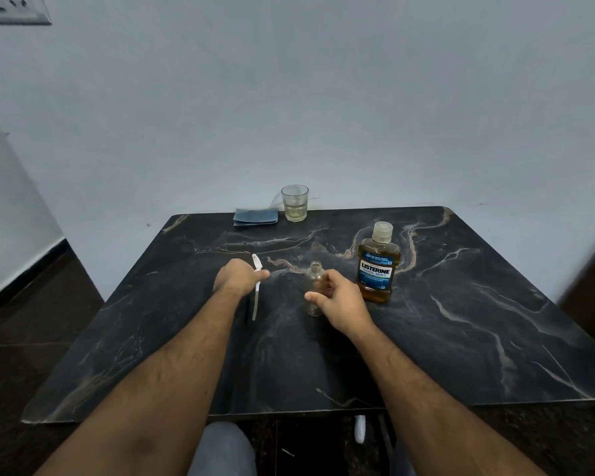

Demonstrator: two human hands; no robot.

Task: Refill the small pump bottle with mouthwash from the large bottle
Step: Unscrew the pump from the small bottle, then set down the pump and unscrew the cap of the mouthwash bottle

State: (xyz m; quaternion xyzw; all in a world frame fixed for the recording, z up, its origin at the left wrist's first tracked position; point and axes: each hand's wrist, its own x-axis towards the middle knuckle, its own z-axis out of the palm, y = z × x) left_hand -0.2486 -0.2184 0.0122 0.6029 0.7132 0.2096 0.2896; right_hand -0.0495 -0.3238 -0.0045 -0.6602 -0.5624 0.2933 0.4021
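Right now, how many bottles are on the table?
2. The small clear bottle stands uncapped near the table's middle, in the right hand. The large mouthwash bottle stands capped just to its right. None seems hidden.

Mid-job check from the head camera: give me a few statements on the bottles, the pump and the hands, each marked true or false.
1. The large bottle has its cap on. True.
2. The small bottle stands open with no pump in its neck. True.
3. The left hand holds the glass. False: it holds the white pump head with its tube; the glass stands untouched at the table's far edge.
4. The right hand is pouring mouthwash. False: it grips the small bottle, upright on the table.
5. The large bottle lies on its side. False: it stands upright.
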